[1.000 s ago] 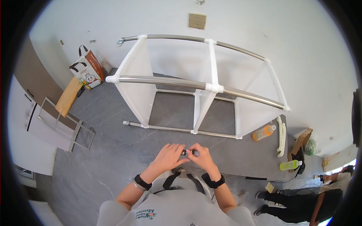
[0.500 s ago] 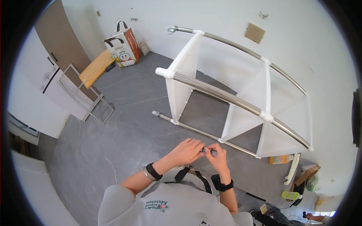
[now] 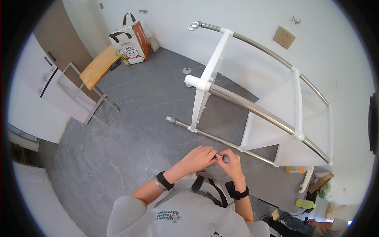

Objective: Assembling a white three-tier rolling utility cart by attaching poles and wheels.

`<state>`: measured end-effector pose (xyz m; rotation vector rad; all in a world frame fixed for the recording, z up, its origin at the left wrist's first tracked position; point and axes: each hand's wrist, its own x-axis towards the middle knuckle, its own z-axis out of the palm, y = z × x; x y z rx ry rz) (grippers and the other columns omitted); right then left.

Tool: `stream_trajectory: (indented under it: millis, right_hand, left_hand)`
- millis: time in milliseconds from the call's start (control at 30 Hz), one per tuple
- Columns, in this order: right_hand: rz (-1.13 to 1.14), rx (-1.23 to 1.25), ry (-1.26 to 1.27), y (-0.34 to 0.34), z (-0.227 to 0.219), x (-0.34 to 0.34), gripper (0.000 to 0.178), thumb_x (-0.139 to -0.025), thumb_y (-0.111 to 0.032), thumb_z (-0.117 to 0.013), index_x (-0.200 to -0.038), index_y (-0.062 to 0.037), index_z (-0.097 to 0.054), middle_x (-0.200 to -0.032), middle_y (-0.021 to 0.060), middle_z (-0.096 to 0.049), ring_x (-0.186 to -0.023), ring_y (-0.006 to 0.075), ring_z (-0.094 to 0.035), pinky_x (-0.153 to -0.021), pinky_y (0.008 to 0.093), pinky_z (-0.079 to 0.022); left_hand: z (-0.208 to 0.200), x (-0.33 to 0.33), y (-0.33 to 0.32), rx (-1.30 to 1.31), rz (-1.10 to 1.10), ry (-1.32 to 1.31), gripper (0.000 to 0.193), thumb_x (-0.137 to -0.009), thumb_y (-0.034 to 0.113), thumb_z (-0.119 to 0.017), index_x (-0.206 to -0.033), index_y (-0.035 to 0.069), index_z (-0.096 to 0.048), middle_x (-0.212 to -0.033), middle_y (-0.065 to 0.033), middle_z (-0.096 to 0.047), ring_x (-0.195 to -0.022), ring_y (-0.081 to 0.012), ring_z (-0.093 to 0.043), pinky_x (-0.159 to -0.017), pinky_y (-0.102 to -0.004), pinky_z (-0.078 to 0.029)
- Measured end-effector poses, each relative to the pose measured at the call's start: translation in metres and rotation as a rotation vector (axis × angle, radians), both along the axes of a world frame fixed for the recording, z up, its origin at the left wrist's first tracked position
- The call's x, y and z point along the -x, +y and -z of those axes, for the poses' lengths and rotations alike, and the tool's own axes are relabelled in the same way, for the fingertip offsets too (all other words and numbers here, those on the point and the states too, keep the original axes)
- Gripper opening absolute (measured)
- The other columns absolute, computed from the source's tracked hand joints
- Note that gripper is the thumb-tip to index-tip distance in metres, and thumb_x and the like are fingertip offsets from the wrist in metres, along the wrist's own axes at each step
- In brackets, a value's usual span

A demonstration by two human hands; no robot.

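Note:
My left hand (image 3: 200, 158) and my right hand (image 3: 232, 166) meet in front of my body. Fingers of both are closed around a small grey caster (image 3: 226, 158) with a dark metal part, largely covered by the fingers. Beyond them a rack (image 3: 252, 106) with steel tubes and white shelves lies on its side, apart from both hands. One metal caster (image 3: 192, 26) sits on the end of its upper far tube, another caster (image 3: 170, 119) on a lower tube. The nearest upper tube ends in a white plastic joint (image 3: 197, 83) where no wheel shows.
A shopping bag (image 3: 132, 45) stands by the wall, near a wooden-topped folding table (image 3: 96, 67). A round white disc (image 3: 186, 70) lies on the grey floor. Bottles, including a green one (image 3: 305, 204), and a cardboard box (image 3: 320, 182) are at right. Another person (image 3: 316, 226) is at lower right.
The view has shifted a little. The rack now appears farther right, its end shelf more edge-on, and the white disc shows. My hands stay together on the caster.

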<state>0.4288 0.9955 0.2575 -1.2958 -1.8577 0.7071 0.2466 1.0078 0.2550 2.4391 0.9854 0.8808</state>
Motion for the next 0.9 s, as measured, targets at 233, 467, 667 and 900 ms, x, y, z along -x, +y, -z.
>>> stream_trajectory:
  millis: [233, 467, 667, 900]
  right_hand:
    - [0.011, 0.035, -0.007, -0.002, -0.001, 0.004, 0.017, -0.077, -0.012, -0.071, -0.082, -0.0037, -0.057, -0.071, 0.0097, -0.063, -0.058, 0.0235, -0.062, -0.052, 0.0304, -0.047]
    - [0.121, -0.006, 0.013, 0.0, 0.005, -0.006, 0.015, -0.078, -0.009, -0.07, -0.082, -0.0028, -0.057, -0.072, 0.0103, -0.063, -0.059, 0.0206, -0.062, -0.054, 0.0282, -0.048]
    - [0.327, 0.214, 0.225, 0.003, 0.007, -0.045, 0.017, -0.079, -0.008, -0.069, -0.089, 0.0, -0.057, -0.073, 0.0083, -0.063, -0.065, 0.0154, -0.06, -0.062, 0.0275, -0.049]
    - [0.078, 0.214, -0.069, 0.001, 0.0, -0.012, 0.032, -0.076, -0.014, -0.073, -0.103, -0.0053, -0.059, -0.084, 0.0102, -0.062, -0.073, 0.0236, -0.063, -0.064, 0.032, -0.05]
  left_hand:
    - [0.001, 0.01, 0.009, 0.273, 0.092, 0.165, 0.029, -0.078, 0.02, -0.066, -0.097, 0.003, -0.052, -0.094, -0.0105, -0.06, -0.085, -0.0264, -0.059, -0.073, -0.0376, -0.046]
    - [0.003, 0.016, 0.02, -0.046, 0.063, -0.016, 0.023, -0.082, 0.018, -0.062, -0.097, 0.003, -0.052, -0.096, -0.0116, -0.056, -0.092, -0.0286, -0.055, -0.081, -0.0396, -0.043]
    - [0.007, 0.04, 0.017, 0.219, -0.126, 0.021, 0.027, -0.079, 0.017, -0.066, -0.102, 0.006, -0.055, -0.098, -0.0092, -0.051, -0.089, -0.0309, -0.052, -0.083, -0.0399, -0.041]
    - [-0.003, 0.004, 0.027, -0.092, -0.006, -0.029, 0.035, -0.074, 0.017, -0.07, -0.107, 0.008, -0.061, -0.103, -0.0078, -0.053, -0.094, -0.0281, -0.051, -0.086, -0.0392, -0.041]
